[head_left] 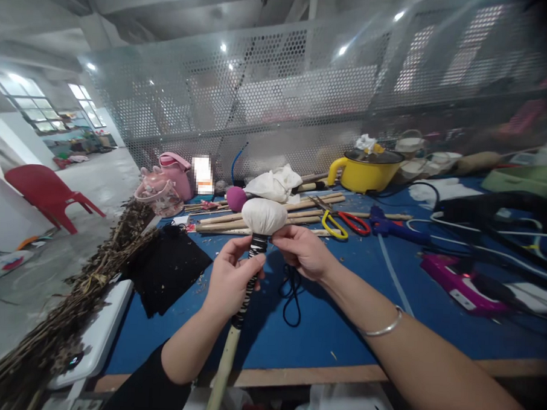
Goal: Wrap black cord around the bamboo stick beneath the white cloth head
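A wooden stick (223,366) with a round white cloth head (264,218) stands tilted in front of me, black cord (246,300) wound around its upper part. My left hand (235,273) is wrapped round the wound part, just below the head. At the head's lower right edge, the fingers of my right hand (303,250) are pinched together by the neck; whether cord or cloth is between them is too small to tell. A loop of loose black cord (291,305) hangs below my right hand. Behind the head lie wooden sticks (227,218) and a purple ball-shaped head (236,198).
Yellow- and red-handled scissors (335,224), a blue glue gun (397,227), a yellow pot (370,173) and a magenta power strip (464,286) lie to the right. Left are black cloth (166,267), dried stalks (46,328), a white scale (98,336) and a pink basket (160,194).
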Motion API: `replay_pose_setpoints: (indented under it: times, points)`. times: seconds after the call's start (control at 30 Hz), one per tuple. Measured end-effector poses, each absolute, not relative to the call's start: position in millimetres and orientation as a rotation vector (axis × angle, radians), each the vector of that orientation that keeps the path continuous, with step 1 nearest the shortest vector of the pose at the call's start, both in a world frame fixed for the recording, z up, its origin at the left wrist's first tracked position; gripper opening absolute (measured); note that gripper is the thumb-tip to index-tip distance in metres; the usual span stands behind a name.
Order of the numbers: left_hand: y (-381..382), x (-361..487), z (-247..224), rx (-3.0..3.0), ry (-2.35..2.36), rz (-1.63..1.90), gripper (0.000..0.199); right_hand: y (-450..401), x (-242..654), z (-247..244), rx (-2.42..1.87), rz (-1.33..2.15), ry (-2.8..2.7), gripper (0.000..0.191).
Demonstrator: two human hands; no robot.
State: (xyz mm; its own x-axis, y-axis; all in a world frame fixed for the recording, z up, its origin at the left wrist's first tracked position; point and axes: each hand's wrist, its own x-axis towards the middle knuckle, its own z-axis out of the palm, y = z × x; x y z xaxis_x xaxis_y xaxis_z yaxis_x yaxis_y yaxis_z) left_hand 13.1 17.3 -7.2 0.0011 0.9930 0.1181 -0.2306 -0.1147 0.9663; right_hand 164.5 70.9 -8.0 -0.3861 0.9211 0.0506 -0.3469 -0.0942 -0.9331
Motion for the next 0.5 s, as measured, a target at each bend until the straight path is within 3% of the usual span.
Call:
replay_pose_setpoints:
  times: [0.23,0.5]
  points:
    - [21,11,-6,1.052,0.814,1.278,0.032,72,157,-16,-0.705,1.712,-1.119,0.033]
    - [18,11,-8,0.839,0.705,0.885,0.033,69,163,-28,-0.516,2.062,-1.096,0.050]
